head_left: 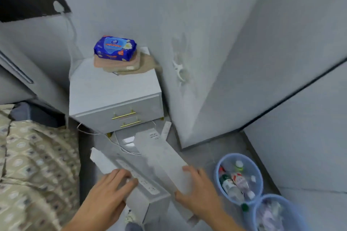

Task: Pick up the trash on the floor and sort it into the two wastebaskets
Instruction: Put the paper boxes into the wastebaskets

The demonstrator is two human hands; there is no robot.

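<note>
Both hands hold a long white cardboard box [142, 170] with open flaps, low in the middle of the head view. My left hand [110, 191] grips its left side, thumb on top. My right hand [199, 191] grips the raised right flap [165, 154]. Two light blue wastebaskets stand at the lower right. The farther wastebasket [218, 167] contains several plastic bottles. The nearer wastebasket [258, 210] contains pale crumpled wrappers. A green bottle cap [244, 207] lies between them.
A white nightstand [112, 95] with gold handles stands ahead, carrying a blue wipes pack [115, 48]. A bed with a patterned cover [35, 165] fills the left. White cables [120, 142] and a white strip [166, 130] lie on the grey floor. Walls close the right.
</note>
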